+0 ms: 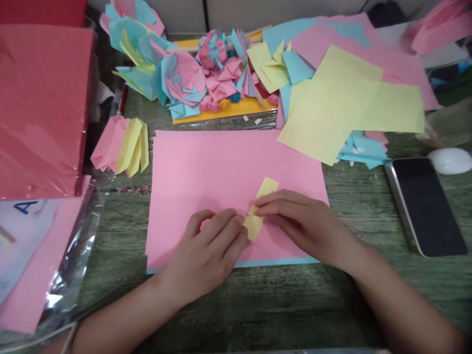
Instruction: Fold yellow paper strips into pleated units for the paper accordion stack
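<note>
A small folded yellow paper strip [268, 188] lies slantwise on a pink sheet [195, 172], with a blue edge showing beneath the sheet's front. My left hand [216, 246] rests on the pink sheet, its curled fingertips touching the strip's lower left side. My right hand [309, 223] comes from the right, thumb and fingers closed on the strip's middle. A crease crosses the strip near those fingertips.
Folded pink and blue paper shapes [188, 73] are heaped at the back. Yellow sheets [332, 103] overlap the pink sheet's back right corner. A phone [427, 206] and a white mouse [450, 161] lie right; red packs [40, 108] and folded pieces [132, 145] sit left.
</note>
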`<state>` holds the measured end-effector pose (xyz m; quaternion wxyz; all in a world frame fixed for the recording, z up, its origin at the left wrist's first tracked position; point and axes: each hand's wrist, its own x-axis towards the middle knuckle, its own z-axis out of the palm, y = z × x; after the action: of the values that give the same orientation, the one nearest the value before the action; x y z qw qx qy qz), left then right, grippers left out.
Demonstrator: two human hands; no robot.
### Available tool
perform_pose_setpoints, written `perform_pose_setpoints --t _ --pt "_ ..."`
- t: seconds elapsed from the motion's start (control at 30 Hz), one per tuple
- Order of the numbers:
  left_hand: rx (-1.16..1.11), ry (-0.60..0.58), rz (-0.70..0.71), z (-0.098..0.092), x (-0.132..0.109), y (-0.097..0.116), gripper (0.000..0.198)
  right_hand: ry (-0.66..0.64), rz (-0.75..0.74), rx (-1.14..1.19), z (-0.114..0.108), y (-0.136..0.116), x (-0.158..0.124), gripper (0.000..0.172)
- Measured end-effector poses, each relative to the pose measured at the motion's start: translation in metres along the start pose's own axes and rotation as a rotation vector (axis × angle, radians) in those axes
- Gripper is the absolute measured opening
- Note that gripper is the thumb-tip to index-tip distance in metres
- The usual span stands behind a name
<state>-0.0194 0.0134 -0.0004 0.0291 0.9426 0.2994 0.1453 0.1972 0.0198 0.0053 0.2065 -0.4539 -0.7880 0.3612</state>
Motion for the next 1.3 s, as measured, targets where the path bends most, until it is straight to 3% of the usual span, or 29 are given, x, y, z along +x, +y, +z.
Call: perform_pose_setpoints --t 0.1,0.23,0.33,0.73,1.13,1.3 --pt "-0.005 -0.020 0.017 0.000 -0.002 0.000 0.014 0.003 0.003 0.003 -0.001 -0.002 0.000 0.026" --pt "-0.098 -0.006 -0.074 0.001 0.000 -0.001 0.009 -0.013 0.008 0.016 0.001 -0.003 -0.002 0.029" --pt "-0.164 0.000 -0.128 0.002 0.002 -0.003 0.017 -0.025 0.013 0.022 0.002 -0.001 -0.003 0.029" --pt "-0.004 0.007 -0.039 0.003 0.004 0.001 0.011 -0.046 0.015 0.034 -0.001 -0.001 -0.002 0.029" --pt "-0.054 0.016 -0.101 0.006 0.004 0.001 0.005 -0.060 -0.067 -0.061 0.009 -0.004 0.001 0.010" --pt "-0.153 -0.021 -0.143 0.000 0.004 0.001 0.011 -0.042 -0.062 -0.078 0.011 -0.001 0.001 0.014"
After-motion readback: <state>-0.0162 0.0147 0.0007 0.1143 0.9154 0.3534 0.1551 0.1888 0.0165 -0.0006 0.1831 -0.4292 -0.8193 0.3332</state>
